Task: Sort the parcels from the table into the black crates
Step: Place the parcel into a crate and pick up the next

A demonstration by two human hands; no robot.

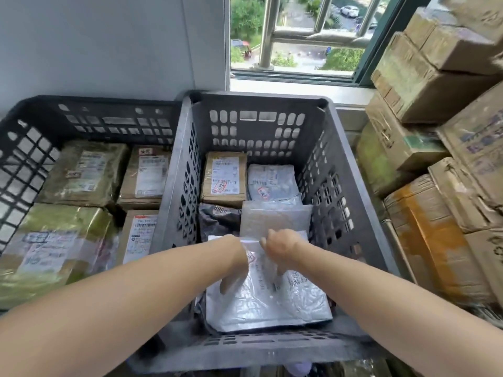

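Observation:
Both my hands reach down into the right black crate (pixel 343 170). My left hand (pixel 234 263) and my right hand (pixel 283 248) hold a white plastic mailer parcel (pixel 266 303) by its upper part, fingers pointing down and partly hidden behind the plastic. The mailer lies at the crate's near end. Behind it in the same crate sit a bubble-wrap parcel (pixel 275 219), a dark bag parcel (pixel 217 216), a cardboard box parcel (pixel 224 178) and a grey mailer (pixel 272 182). The left black crate (pixel 30 142) holds several taped cardboard parcels (pixel 81 172).
A tall stack of cardboard boxes (pixel 435 148) stands tight against the right crate's right side. A window with metal bars (pixel 299 36) and a grey wall (pixel 109 44) lie behind the crates.

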